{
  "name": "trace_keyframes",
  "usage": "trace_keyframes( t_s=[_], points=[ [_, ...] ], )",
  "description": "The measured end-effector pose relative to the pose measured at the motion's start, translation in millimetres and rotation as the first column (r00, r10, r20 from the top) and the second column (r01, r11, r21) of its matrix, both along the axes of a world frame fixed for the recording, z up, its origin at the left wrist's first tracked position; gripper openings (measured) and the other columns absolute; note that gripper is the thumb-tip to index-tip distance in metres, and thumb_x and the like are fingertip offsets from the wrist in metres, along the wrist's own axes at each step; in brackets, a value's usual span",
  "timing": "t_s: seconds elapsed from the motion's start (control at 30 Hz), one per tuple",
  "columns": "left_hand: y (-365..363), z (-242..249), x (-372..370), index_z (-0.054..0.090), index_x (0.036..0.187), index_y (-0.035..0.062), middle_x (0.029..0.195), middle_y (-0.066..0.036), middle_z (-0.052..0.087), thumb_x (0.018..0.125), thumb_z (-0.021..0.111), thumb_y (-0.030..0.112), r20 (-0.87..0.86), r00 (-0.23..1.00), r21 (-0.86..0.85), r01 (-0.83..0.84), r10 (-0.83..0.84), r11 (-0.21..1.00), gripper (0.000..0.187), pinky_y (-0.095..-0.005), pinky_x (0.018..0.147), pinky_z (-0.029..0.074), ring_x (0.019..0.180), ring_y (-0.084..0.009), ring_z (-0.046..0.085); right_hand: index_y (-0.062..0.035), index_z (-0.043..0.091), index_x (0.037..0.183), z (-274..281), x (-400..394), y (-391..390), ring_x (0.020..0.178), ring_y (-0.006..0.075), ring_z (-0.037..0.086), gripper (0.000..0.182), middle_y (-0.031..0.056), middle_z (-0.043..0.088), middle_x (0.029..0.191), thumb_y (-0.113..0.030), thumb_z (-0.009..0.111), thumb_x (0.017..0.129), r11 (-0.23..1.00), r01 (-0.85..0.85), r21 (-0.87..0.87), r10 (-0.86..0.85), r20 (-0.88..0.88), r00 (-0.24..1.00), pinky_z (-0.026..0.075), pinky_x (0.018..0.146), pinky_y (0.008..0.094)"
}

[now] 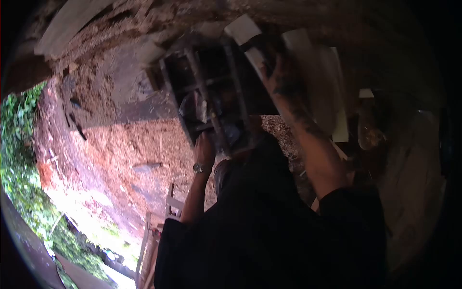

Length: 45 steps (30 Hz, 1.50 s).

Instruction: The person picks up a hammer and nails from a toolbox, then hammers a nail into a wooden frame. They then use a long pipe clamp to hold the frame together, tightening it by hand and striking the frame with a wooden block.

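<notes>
Close in front of me is a dark frame (pixel 231 72) divided by crossbars into several compartments. My left hand (pixel 204 145), with a watch at the wrist, is closed on its near left edge. Inside the frame lie a pale piece (pixel 202 110) and other small items blurred by shadow. My right hand (pixel 280 77) reaches forward past the frame's right side, beside the light boards (pixel 313 82). Its fingers are at a dark object (pixel 267 44) on the pale wood, and the blur and shadow hide their grip; I cannot tell what it holds.
Wood shavings (pixel 144 144) cover the ground, with scraps lying among them. A small wooden structure (pixel 173 204) stands at the lower left. Green plants (pixel 19 144) grow at the bright left edge. A clear, bag-like thing (pixel 369 135) sits in shadow on the right.
</notes>
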State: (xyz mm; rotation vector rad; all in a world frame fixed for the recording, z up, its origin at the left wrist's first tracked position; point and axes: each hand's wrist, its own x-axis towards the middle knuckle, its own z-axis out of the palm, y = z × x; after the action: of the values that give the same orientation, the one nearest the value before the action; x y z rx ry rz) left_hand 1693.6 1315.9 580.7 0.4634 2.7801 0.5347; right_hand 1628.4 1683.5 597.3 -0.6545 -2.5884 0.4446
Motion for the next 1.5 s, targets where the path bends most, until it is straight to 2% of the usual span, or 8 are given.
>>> trace_keyframes(
  t_s=[0.17,0.33,0.43,0.67,0.9,0.97,1.2,1.5],
  points=[
    [4,31,2,0.054,0.114,0.0042,0.103,-0.028,0.069,0.094,0.05,0.01,0.148,0.969,0.012,-0.201,0.198,0.979,0.021,-0.0585,0.073,0.051,0.093,-0.0502,0.065,-0.0037,0.045,0.142,-38,-2,-1,0.12,0.0487,0.056,0.072,0.0328,0.055,0.129,-0.05,0.064,0.09,0.99,0.086,-0.116,-0.09,-0.024,0.996,0.046,0.103,0.055],
    [0,40,-5,0.069,0.127,0.0091,0.111,-0.016,0.075,0.095,0.056,0.012,0.003,1.0,0.256,0.005,-0.006,0.967,0.035,-0.042,0.084,0.058,0.095,-0.031,0.074,-0.0121,0.049,0.14,-13,11,3,0.116,0.0441,0.056,0.065,0.0241,0.055,0.129,-0.043,0.068,0.086,0.981,0.082,-0.176,-0.097,-0.078,0.992,0.046,0.098,0.0554],
    [-42,8,-19,0.073,0.116,-0.0006,0.109,-0.019,0.075,0.095,0.06,0.015,-0.031,0.99,0.085,0.143,-0.141,0.986,0.029,-0.0418,0.077,0.058,0.087,-0.0319,0.074,-0.0176,0.048,0.142,-5,17,4,0.114,0.04,0.056,0.065,0.021,0.056,0.124,-0.046,0.067,0.087,0.984,0.105,-0.144,-0.128,-0.16,0.979,0.046,0.094,0.0548],
    [-38,54,-13,0.074,0.093,-0.0054,0.094,-0.022,0.074,0.096,0.061,0.025,-0.054,0.999,0.141,0.0,0.008,0.99,0.034,-0.0458,0.076,0.053,0.085,-0.036,0.07,-0.0074,0.061,0.119,6,26,-1,0.112,0.0365,0.055,0.051,0.0163,0.056,0.117,-0.041,0.071,0.082,0.985,0.129,-0.113,-0.133,-0.033,0.991,0.046,0.095,0.05],
    [-62,58,3,0.075,0.098,-0.0066,0.092,-0.025,0.074,0.096,0.06,0.029,-0.169,0.984,0.071,0.06,-0.047,0.996,0.039,-0.0464,0.073,0.052,0.081,-0.038,0.07,-0.0027,0.063,0.127,-45,4,-9,0.14,0.043,0.039,0.054,0.0272,0.043,0.147,-0.034,0.071,0.083,0.989,0.053,-0.136,-0.077,-0.181,0.98,0.036,0.113,0.0549],
    [-37,72,18,0.075,0.097,-0.0052,0.089,-0.026,0.073,0.093,0.062,0.029,0.023,0.987,0.089,-0.159,0.157,0.983,0.037,-0.048,0.071,0.052,0.078,-0.0391,0.07,-0.0012,0.064,0.123,-38,12,-7,0.135,0.0423,0.044,0.055,0.0288,0.045,0.143,-0.036,0.073,0.082,0.995,0.035,-0.095,-0.054,-0.202,0.978,0.041,0.108,0.0548],
    [-28,10,34,0.071,0.083,-0.0028,0.074,-0.021,0.069,0.088,0.062,0.014,-0.058,0.986,0.257,-0.139,0.159,0.956,0.02,-0.0469,0.061,0.051,0.066,-0.0375,0.066,-0.002,0.063,0.113,-42,59,-9,0.102,0.0369,0.06,0.041,0.018,0.06,0.108,-0.032,0.072,0.086,0.973,-0.074,-0.218,0.056,-0.089,0.994,0.048,0.082,0.0504],
    [-15,1,85,0.067,0.095,-0.0043,0.076,-0.028,0.065,0.1,0.054,0.035,-0.156,0.876,0.26,-0.41,0.457,0.874,0.042,-0.0549,0.059,0.044,0.067,-0.044,0.064,0.0024,0.058,0.131,-77,96,-9,0.108,0.0445,0.06,0.055,0.0292,0.061,0.121,-0.036,0.061,0.092,0.995,-0.092,-0.022,0.089,-0.106,0.99,0.046,0.092,0.0584]
  ],
)
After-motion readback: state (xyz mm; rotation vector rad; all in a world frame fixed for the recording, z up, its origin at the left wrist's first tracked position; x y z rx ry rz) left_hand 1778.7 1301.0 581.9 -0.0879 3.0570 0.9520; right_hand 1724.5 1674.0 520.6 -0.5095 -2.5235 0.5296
